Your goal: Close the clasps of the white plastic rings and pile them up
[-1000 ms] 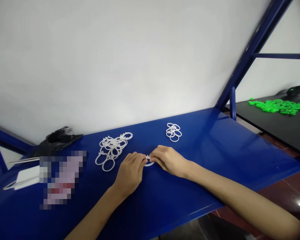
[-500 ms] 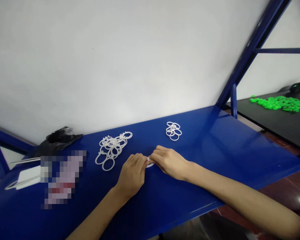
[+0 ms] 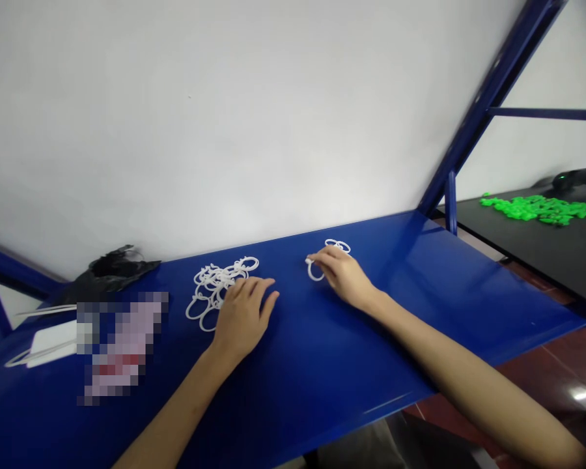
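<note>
Two heaps of white plastic rings sit on the blue shelf [image 3: 420, 286]; all positions below are taken from that shelf's back wall edge. Big loose pile [image 3: 219, 286] lies left of centre, close to the wall edge; small pile [image 3: 339, 247] lies right of centre, also close to it. Left hand [image 3: 241, 312] lies palm-down, fingers spread and flat, holding nothing, fingertips [image 3: 268, 285] just touching the near-right edge of the big pile. Likely parked there because that heap is the supply side. Right hand [image 3: 342, 277] is stretched toward the wall edge, fingers pinched narrow on a single ring [image 3: 315, 270]. The ring hangs from the left side of the fingertips, low over the shelf or touching it, cannot tell which, just beside the small pile's near-left edge. Judging by the pinch at the rim, the grip keeps the loop free so it can go down flat next to the others. Rest: black crumpled bag [image 3: 112, 270] at the far left by the wall edge, white flat item with cord [image 3: 49, 342] nearer the front left, green parts [image 3: 542, 208] on a separate black table [image 3: 542, 251] well to the right.
</note>
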Action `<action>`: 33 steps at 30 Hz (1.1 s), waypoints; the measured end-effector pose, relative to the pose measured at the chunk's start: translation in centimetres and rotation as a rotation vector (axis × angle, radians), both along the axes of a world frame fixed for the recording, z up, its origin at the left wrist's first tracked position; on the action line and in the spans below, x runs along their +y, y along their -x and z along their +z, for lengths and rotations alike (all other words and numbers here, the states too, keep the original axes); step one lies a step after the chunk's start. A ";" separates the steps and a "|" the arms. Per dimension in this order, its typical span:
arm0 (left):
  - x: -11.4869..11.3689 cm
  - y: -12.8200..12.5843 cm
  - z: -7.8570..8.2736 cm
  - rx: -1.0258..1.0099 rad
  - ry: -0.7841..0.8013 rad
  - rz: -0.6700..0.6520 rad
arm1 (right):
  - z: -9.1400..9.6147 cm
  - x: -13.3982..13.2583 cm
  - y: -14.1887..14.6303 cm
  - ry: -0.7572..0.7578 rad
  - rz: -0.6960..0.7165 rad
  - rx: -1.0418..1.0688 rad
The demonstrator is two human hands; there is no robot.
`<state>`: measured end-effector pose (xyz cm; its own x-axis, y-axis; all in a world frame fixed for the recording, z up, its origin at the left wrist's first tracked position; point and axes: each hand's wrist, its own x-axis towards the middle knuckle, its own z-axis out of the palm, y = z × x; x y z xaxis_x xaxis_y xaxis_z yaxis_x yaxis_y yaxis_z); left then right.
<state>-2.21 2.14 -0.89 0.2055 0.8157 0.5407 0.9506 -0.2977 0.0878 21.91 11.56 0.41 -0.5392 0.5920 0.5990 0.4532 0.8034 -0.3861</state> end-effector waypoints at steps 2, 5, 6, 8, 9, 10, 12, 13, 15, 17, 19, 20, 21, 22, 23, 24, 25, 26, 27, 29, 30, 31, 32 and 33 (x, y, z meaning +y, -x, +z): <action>0.3 1.0 0.0 0.079 -0.006 0.147 | -0.2 1.7 -1.2 0.007 -0.151 0.089; 0.8 2.5 0.0 0.175 0.034 0.291 | -0.6 4.1 -2.7 0.083 -0.341 0.143; 0.9 2.9 -0.1 0.195 0.052 0.313 | -0.7 4.7 -3.1 0.124 -0.392 0.153; 1.0 3.4 -0.2 0.221 0.078 0.325 | -1.0 5.6 -3.4 0.190 -0.457 0.168; 1.1 3.6 -0.2 0.228 0.084 0.322 | -1.2 5.9 -3.4 0.210 -0.472 0.171; 1.1 3.7 -0.2 0.232 0.086 0.315 | -1.4 6.1 -3.4 0.219 -0.477 0.169; 1.2 3.8 -0.3 0.235 0.085 0.299 | -1.7 6.4 -3.3 0.226 -0.477 0.154; 1.2 3.8 -0.3 0.235 0.083 0.291 | -1.8 6.4 -3.2 0.227 -0.477 0.144; 1.3 3.9 -0.4 0.232 0.078 0.279 | -1.9 6.4 -3.2 0.220 -0.478 0.129; 1.3 4.0 -0.4 0.220 0.077 0.276 | -1.7 6.4 -3.3 0.205 -0.483 0.122; 1.2 4.0 -0.3 0.193 0.079 0.277 | -1.5 6.3 -3.4 0.186 -0.492 0.122; 1.2 3.9 -0.3 0.174 0.083 0.278 | -1.4 6.3 -3.5 0.177 -0.494 0.122; 1.1 3.8 -0.2 0.154 0.087 0.279 | -1.3 6.2 -3.5 0.168 -0.495 0.121; 1.1 3.7 -0.1 0.135 0.090 0.282 | -1.2 6.1 -3.5 0.160 -0.494 0.120; 1.0 3.6 0.0 0.118 0.090 0.286 | -1.1 6.0 -3.5 0.153 -0.492 0.119; 0.9 3.4 0.2 0.105 0.087 0.290 | -1.0 5.8 -3.4 0.146 -0.487 0.117; 0.7 3.2 0.4 0.095 0.080 0.293 | -0.9 5.6 -3.3 0.133 -0.479 0.115; 0.6 3.0 0.5 0.087 0.069 0.292 | -0.8 5.3 -3.1 0.115 -0.467 0.111; 0.4 2.8 0.7 0.079 0.054 0.288 | -0.6 5.0 -2.9 0.091 -0.448 0.105; 0.1 2.4 1.1 0.067 0.016 0.269 | -0.4 4.0 -2.3 0.034 -0.392 0.087; -0.1 2.2 1.2 0.059 -0.004 0.257 | -0.2 3.4 -1.9 0.013 -0.358 0.073; -0.2 2.0 1.4 0.050 -0.026 0.241 | -0.1 2.7 -1.5 0.000 -0.320 0.057; -0.4 1.8 1.5 0.039 -0.048 0.221 | 0.1 2.0 -1.1 -0.004 -0.276 0.035; -0.5 1.6 1.7 0.022 -0.065 0.193 | 0.2 1.1 -0.6 0.001 -0.227 0.009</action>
